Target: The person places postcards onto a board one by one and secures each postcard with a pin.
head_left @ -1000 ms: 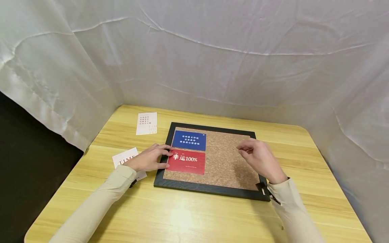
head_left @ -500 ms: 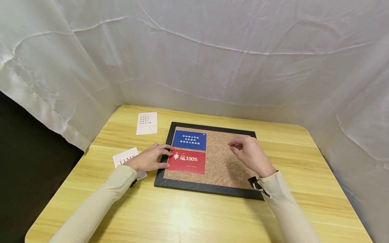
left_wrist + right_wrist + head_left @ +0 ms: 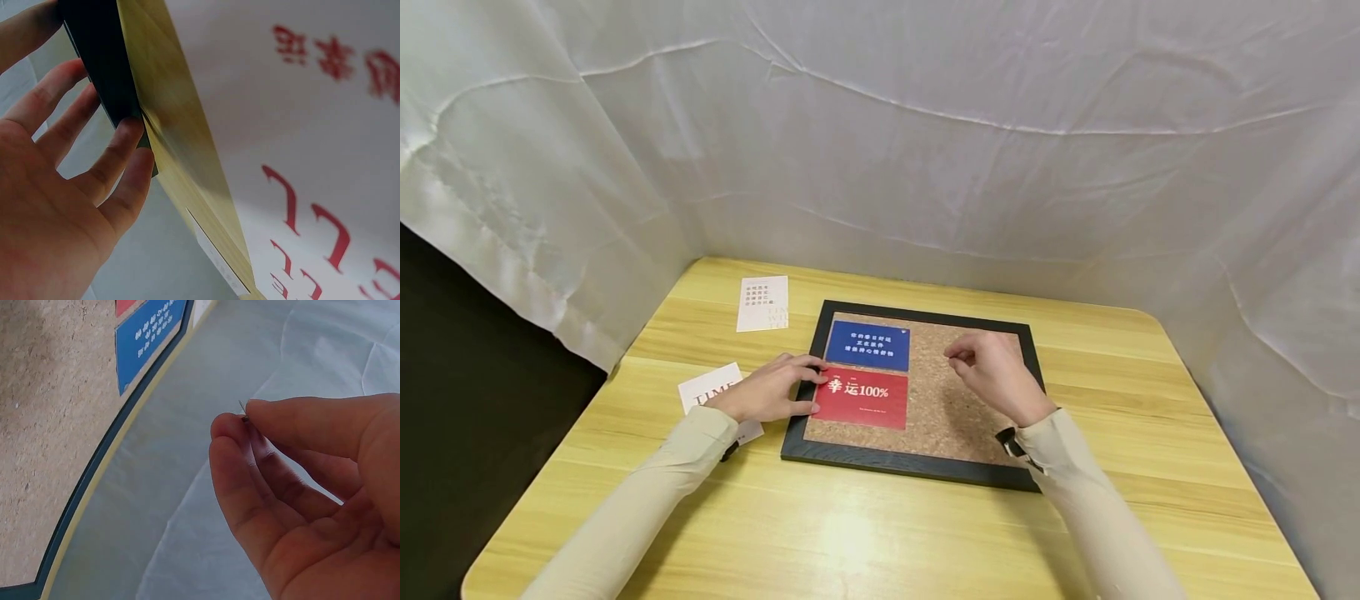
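In the head view a black-framed cork board [image 3: 928,417] lies on the table, with a blue card [image 3: 880,358] above a red card [image 3: 859,408] on its left half. My left hand [image 3: 766,392] rests spread on the board's left edge, fingertips at the red card's left side. In the left wrist view its fingers [image 3: 115,156] touch the black frame [image 3: 103,56]. My right hand [image 3: 996,377] hovers over the bare cork on the right. Between thumb and fingertips it pinches a small thumbtack [image 3: 244,417], its thin point sticking up in the right wrist view.
A white card [image 3: 762,304] lies on the table behind and left of the board. Another white card with red print [image 3: 707,386] lies partly under the left forearm. Pale curtains [image 3: 925,150] hang behind the wooden table [image 3: 820,533] and along its sides.
My right hand has moved left across the cork toward the cards, still pinching the thumbtack. The left hand and the cards have stayed in place.
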`<state>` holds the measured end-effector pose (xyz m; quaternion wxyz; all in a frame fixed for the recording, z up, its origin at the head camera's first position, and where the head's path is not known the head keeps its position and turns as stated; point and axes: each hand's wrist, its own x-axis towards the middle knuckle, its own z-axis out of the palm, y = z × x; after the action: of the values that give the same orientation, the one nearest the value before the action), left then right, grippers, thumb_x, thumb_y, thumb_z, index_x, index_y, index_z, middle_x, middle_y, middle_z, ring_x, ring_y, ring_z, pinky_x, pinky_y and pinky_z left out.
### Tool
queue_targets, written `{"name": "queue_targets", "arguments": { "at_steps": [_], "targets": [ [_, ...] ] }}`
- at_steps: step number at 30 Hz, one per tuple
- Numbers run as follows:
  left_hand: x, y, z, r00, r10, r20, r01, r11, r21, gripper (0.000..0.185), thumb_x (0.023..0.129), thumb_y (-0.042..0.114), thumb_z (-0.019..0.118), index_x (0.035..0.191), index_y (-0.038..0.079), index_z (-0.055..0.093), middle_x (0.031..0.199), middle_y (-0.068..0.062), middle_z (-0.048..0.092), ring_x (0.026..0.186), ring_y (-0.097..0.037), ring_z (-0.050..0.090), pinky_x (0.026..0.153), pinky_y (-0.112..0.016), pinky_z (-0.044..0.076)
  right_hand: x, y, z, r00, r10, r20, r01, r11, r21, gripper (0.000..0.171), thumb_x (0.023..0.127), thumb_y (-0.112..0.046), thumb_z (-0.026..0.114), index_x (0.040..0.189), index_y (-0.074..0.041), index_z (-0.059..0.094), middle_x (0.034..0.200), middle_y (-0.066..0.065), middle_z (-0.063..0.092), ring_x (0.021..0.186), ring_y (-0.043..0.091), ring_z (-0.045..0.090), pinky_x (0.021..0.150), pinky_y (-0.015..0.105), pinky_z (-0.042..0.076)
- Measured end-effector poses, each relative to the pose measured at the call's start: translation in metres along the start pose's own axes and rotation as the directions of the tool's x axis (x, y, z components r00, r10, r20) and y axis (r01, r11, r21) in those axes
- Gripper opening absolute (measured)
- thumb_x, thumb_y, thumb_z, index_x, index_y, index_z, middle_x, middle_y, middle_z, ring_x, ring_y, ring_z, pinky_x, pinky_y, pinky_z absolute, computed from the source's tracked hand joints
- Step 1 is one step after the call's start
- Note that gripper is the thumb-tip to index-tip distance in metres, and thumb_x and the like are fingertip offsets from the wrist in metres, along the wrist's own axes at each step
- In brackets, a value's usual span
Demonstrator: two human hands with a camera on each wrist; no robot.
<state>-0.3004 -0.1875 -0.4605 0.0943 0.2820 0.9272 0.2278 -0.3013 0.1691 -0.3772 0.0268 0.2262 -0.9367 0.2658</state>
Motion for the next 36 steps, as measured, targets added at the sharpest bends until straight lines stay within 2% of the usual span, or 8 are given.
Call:
{"name": "queue_targets", "arguments": {
  "at_steps": [5,17,20,26,36],
  "targets": [
    [0.0,0.0,0.0,1.0,0.004,-0.002,-0.004,1.0,0.0,0.049,0.094,0.031,0.076,0.135,0.007,0.068,0.156,-0.009,0.052,0.135,-0.036,0.051,0.117,-0.057,0.04,0.007,-0.003,0.006,1.0,-0.009,0.024,0.009,1.0,0.006,0.014,0.094,0.004,0.067,0.101,0.001,0.079,0.098,0.015,0.078,0.084,0.021,0.073,0.076,0.038,0.062],
    [0.001,-0.002,0.002,1.0,0.008,-0.002,-0.008,1.0,0.003,0.048,0.094,0.032,0.076,0.135,0.008,0.069,0.156,-0.009,0.052,0.135,-0.036,0.052,0.116,-0.058,0.04,0.022,-0.008,0.022,0.992,-0.114,0.053,0.114,0.993,0.006,0.017,0.092,0.01,0.064,0.098,0.005,0.08,0.099,0.022,0.078,0.084,0.024,0.074,0.076,0.037,0.063],
    [0.001,-0.002,0.002,1.0,0.008,-0.003,-0.008,1.0,0.001,0.048,0.094,0.032,0.076,0.135,0.008,0.069,0.156,-0.009,0.052,0.135,-0.036,0.051,0.116,-0.057,0.04,0.026,-0.008,0.026,0.989,-0.13,0.064,0.132,0.991,-0.014,0.017,0.091,0.01,0.066,0.096,0.004,0.08,0.097,0.02,0.079,0.083,0.023,0.074,0.075,0.037,0.063],
    [0.001,-0.002,0.002,1.0,0.01,-0.003,-0.01,1.0,0.004,0.048,0.094,0.032,0.076,0.135,0.008,0.068,0.157,-0.009,0.052,0.135,-0.036,0.051,0.117,-0.057,0.04,0.034,-0.003,0.039,0.988,-0.112,0.109,0.119,0.991,-0.062,0.017,0.092,0.008,0.065,0.095,0.002,0.081,0.095,0.016,0.079,0.081,0.02,0.072,0.073,0.034,0.062],
    [0.003,-0.003,0.004,1.0,0.012,-0.002,-0.012,1.0,0.009,0.048,0.094,0.033,0.076,0.136,0.009,0.068,0.157,-0.009,0.052,0.135,-0.036,0.051,0.117,-0.057,0.04,0.04,0.003,0.054,0.983,-0.08,0.164,0.087,0.996,-0.035,0.018,0.092,0.01,0.064,0.096,0.004,0.08,0.097,0.018,0.078,0.081,0.02,0.068,0.074,0.034,0.06]
  ]
}}
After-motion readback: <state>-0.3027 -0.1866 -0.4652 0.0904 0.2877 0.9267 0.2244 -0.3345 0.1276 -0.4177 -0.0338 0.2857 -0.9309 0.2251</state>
